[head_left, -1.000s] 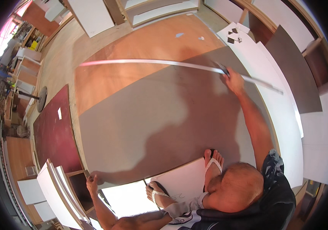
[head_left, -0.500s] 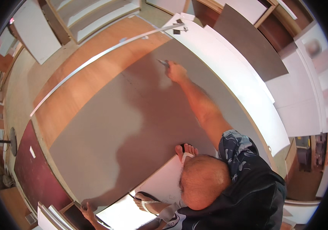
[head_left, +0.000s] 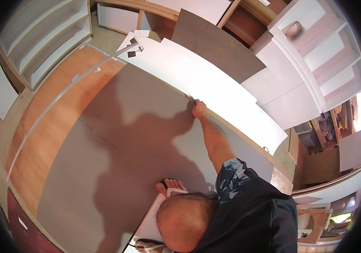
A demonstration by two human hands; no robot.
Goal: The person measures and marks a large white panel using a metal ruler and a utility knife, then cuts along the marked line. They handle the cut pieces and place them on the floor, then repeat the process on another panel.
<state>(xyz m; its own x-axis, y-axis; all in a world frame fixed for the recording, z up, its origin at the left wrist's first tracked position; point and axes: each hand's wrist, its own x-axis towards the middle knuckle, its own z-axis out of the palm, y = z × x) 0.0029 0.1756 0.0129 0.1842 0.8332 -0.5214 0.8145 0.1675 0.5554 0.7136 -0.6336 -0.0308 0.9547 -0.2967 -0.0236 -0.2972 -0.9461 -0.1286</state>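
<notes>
My right hand (head_left: 199, 109) is closed on a small dark tool with a pale pointed tip (head_left: 192, 98), at the far edge of a large grey sheet (head_left: 66, 177), beside a white panel (head_left: 218, 88). The sheet lies over an orange wood board (head_left: 33, 160). A long thin metal strip (head_left: 62, 94) lies across that board, away from my hand, its far end near small dark and white pieces (head_left: 131, 54). My left hand is not in view. My sandalled foot (head_left: 168, 184) is at the sheet's near edge.
White shelving (head_left: 45, 46) stands back left, cabinets (head_left: 201, 8) along the back. A brown panel (head_left: 214, 46) leans by the white ones. More white panels (head_left: 332, 67) and cluttered wooden shelves (head_left: 328, 130) are at right. A maroon board (head_left: 33, 236) lies lower left.
My view has swung rightward. My right hand, off the metal strip, has moved along to the sheet's far edge with the tool. The strip now lies farther left. My left hand has left the view.
</notes>
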